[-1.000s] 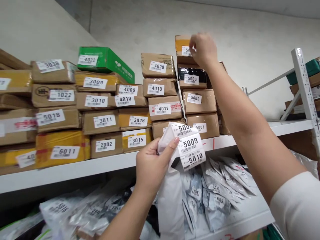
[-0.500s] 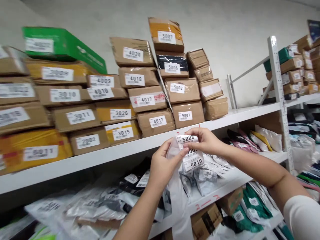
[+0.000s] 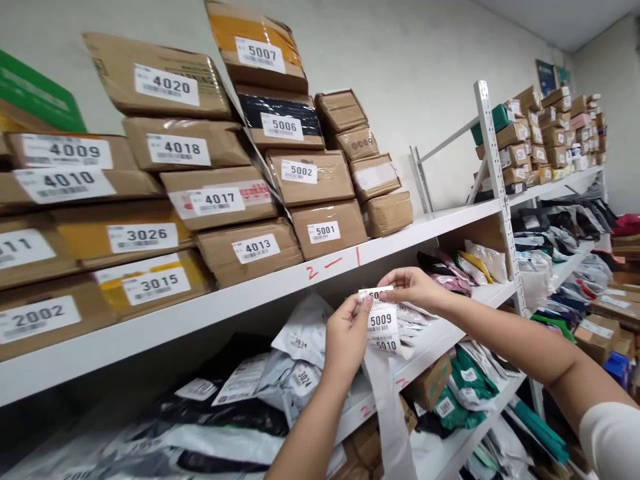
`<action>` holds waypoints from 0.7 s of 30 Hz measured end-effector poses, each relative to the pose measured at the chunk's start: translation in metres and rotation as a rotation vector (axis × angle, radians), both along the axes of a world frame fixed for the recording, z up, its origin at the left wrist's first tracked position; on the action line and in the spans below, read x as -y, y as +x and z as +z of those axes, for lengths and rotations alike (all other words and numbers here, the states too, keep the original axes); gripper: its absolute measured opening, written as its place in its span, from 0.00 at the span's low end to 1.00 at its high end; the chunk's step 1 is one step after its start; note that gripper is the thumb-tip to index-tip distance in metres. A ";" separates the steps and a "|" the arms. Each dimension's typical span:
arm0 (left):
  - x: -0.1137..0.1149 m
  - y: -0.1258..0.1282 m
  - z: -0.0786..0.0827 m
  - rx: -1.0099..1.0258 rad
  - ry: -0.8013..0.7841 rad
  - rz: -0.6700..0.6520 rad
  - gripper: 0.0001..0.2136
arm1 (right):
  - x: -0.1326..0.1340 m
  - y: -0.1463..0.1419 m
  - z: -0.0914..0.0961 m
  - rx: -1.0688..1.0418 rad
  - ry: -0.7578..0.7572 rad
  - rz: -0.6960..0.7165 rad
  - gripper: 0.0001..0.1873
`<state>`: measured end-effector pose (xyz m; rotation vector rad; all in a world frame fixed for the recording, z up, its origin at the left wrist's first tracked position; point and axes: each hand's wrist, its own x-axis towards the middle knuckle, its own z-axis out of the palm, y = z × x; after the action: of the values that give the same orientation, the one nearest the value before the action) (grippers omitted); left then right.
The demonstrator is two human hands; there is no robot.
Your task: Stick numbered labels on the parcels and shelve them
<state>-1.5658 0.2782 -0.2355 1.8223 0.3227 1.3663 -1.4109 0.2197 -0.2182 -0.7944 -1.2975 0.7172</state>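
Observation:
A strip of white labels (image 3: 383, 321) printed with 5009 and 5010 is held between my two hands in front of the shelf. My left hand (image 3: 349, 328) pinches its left edge between thumb and fingers. With thumb and fingertips, my right hand (image 3: 413, 288) grips the top label, covering part of its number. Below the labels a long white backing strip (image 3: 393, 413) hangs down. Just above and left of my hands is the carton labelled 5001 (image 3: 327, 230), at the bottom of a stack with 5002 (image 3: 310, 177), 5006 (image 3: 281, 125) and 5007 (image 3: 260, 53).
Several brown cartons without number labels (image 3: 387, 212) stand right of that stack. The white shelf edge (image 3: 280, 277) runs across, marked in red. Plastic-bagged parcels (image 3: 300, 343) lie on the shelf below. A perforated metal post (image 3: 493, 147) rises at right, with more loaded shelves beyond.
The view has swung right, so the cartons sit further left. The label strip now hangs flatter, showing 5009 clearly, and my right fingers cover more of the top label.

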 end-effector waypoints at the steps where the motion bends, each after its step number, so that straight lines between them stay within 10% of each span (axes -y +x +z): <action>1: 0.001 0.003 0.002 0.005 0.044 0.040 0.21 | -0.001 0.003 0.002 -0.004 0.005 -0.012 0.28; 11: -0.023 0.053 0.037 0.088 -0.016 0.052 0.22 | -0.029 0.044 0.039 0.244 0.458 -0.446 0.11; 17: -0.036 0.074 0.043 0.169 0.170 0.344 0.23 | -0.045 0.068 0.051 0.349 0.476 -0.361 0.12; 21: -0.039 0.086 0.049 0.162 0.093 0.251 0.24 | -0.049 0.088 0.074 0.406 0.675 -0.442 0.05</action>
<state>-1.4795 0.3172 -0.1867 1.7768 0.4192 1.7175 -1.3228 0.2684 -0.1438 -0.6415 -1.5244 -0.2546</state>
